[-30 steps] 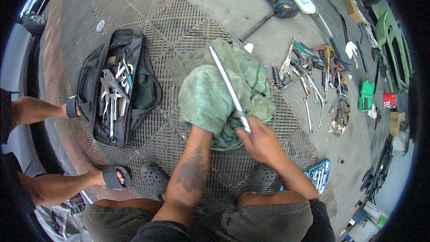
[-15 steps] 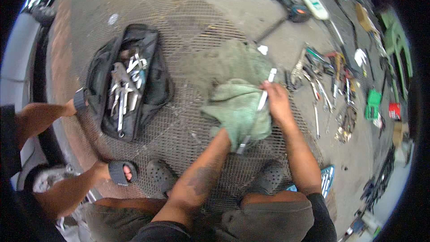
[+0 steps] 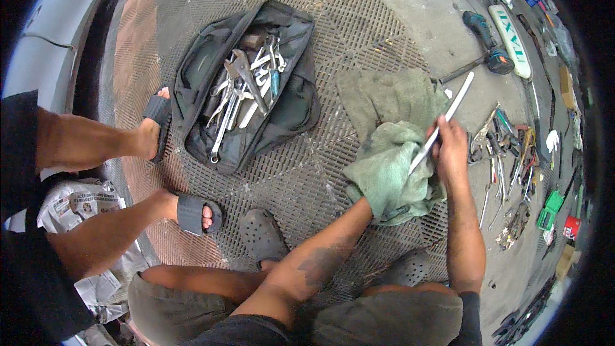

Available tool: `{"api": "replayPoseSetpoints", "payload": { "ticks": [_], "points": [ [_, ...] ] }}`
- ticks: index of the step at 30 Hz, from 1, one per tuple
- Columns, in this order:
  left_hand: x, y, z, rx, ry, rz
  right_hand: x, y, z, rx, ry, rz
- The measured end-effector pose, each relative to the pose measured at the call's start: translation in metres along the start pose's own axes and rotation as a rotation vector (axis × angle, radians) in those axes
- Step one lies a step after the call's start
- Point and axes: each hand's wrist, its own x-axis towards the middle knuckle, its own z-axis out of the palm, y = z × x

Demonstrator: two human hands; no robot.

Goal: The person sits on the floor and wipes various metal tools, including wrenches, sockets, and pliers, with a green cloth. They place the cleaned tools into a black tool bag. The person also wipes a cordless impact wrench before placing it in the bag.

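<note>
A long, slim silver metal bar (image 3: 460, 95) slants up to the right between my hands. The fingers of my right hand (image 3: 452, 147) are closed round its middle, and its upper end sticks out beyond them. The bar's lower end disappears into a bunched green cloth (image 3: 387, 170). My left hand is inside that cloth, covered from the wrist (image 3: 360, 214) on, gripping it around the bar; its fingers are hidden. Just beyond, an olive-grey cloth (image 3: 384, 91) lies spread on the floor.
An open black tool bag (image 3: 296, 112) with several wrenches (image 3: 246, 83) stands at left. Beside it are another person's sandalled feet (image 3: 198, 213). Loose tools (image 3: 506, 147) lie to my right, with a green case (image 3: 551, 209) nearby. A cordless power tool (image 3: 496, 57) lies by a white sign (image 3: 510, 41).
The view has turned left, bringing more of the bag and the other person into sight. The bar's lower end, earlier showing below the cloth, is now hidden; more shows above my right hand.
</note>
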Motion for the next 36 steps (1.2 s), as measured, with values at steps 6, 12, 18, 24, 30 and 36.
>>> {"api": "replayPoseSetpoints", "payload": {
  "ticks": [6,12,18,24,30,36],
  "points": [
    [-0.037,0.031,0.0,-0.814,0.056,-0.417,0.025,-0.099,0.076,0.084,-0.185,-0.118],
    [-0.041,0.066,0.025,-0.007,-0.075,0.046,-0.018,-0.143,0.164,-0.006,-0.953,0.053],
    [-0.027,0.096,0.025,0.134,-0.1,0.039,-0.046,-0.092,0.063,-0.287,-0.913,-0.345],
    [0.012,0.136,0.032,1.123,-0.339,0.385,-0.014,0.011,-0.13,-0.203,-0.305,-0.176],
    [0.029,0.127,0.042,1.851,-0.12,0.491,0.013,0.13,-0.22,-1.007,0.163,-0.284],
    [0.029,0.088,0.062,2.0,-0.211,0.468,0.063,0.142,-0.176,-0.955,0.32,-0.206]
  ]
}}
